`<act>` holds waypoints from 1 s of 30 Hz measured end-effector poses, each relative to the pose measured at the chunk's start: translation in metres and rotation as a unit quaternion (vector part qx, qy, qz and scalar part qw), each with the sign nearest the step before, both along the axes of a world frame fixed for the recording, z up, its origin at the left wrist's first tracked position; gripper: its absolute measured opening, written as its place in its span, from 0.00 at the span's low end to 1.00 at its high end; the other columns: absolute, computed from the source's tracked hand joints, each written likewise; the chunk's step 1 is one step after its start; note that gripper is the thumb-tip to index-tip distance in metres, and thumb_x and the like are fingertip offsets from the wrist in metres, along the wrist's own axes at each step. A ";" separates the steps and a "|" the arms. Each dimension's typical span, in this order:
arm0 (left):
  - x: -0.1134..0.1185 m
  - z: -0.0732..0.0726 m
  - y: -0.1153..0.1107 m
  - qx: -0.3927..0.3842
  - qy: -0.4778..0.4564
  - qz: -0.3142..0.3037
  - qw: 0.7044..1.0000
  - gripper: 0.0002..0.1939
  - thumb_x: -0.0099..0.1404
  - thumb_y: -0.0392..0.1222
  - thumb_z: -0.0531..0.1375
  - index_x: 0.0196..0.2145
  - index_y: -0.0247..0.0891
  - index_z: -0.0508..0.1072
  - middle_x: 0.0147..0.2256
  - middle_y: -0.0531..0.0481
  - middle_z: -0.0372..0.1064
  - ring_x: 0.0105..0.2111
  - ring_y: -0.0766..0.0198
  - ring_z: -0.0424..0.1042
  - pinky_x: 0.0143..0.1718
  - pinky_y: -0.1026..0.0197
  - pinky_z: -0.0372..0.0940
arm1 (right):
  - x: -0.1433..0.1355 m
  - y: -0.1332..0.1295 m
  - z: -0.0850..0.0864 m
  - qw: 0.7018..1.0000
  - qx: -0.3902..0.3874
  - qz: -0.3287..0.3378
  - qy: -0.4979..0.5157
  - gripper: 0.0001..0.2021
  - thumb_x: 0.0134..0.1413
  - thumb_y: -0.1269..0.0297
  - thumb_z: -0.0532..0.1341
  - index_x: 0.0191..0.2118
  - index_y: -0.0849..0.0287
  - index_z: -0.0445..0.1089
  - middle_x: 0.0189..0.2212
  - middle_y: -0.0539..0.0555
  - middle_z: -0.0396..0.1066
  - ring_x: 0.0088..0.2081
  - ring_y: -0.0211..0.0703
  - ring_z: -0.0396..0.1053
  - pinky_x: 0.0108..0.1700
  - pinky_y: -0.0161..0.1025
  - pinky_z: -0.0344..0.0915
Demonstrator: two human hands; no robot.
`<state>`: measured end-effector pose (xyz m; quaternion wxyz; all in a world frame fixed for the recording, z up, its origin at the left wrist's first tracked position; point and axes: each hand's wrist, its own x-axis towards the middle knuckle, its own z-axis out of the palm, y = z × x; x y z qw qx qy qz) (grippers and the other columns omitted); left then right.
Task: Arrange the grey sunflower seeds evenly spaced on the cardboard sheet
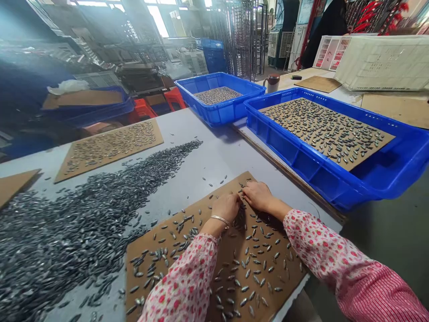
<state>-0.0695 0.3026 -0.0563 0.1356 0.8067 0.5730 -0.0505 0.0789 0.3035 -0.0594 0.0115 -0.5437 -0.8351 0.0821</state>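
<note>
A brown cardboard sheet (231,250) lies on the table before me, strewn with small grey spindle-shaped metal pieces (256,261). Over its far part, my left hand (226,209) is closed with fingers curled down, a bracelet at the wrist. A few pieces cluster just under it. Beside it, my right hand (257,195) is also closed, its fingertips pressed together low over the sheet's far corner among several pieces. What either hand's fingertips hold is hidden. To the left spreads a large heap of the same metal pieces (83,228), reaching the sheet's left edge.
Two blue plastic trays (301,156) stand to the right and back, holding boards covered with pieces. Another covered cardboard sheet (110,145) lies beyond the heap. A mug (272,83) and a white crate (385,62) stand at the back right. Red stools (144,109) are behind the table.
</note>
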 end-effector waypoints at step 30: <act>0.004 -0.011 0.031 0.048 -0.045 0.050 0.997 0.12 0.65 0.41 0.50 0.36 0.39 0.73 0.38 0.44 0.69 0.40 0.58 0.69 0.38 0.60 0.62 | 0.051 0.041 -0.014 0.939 -0.110 -0.221 0.240 0.08 0.48 0.64 0.59 0.34 0.57 0.74 0.34 0.51 0.74 0.35 0.38 0.68 0.35 0.31 0.59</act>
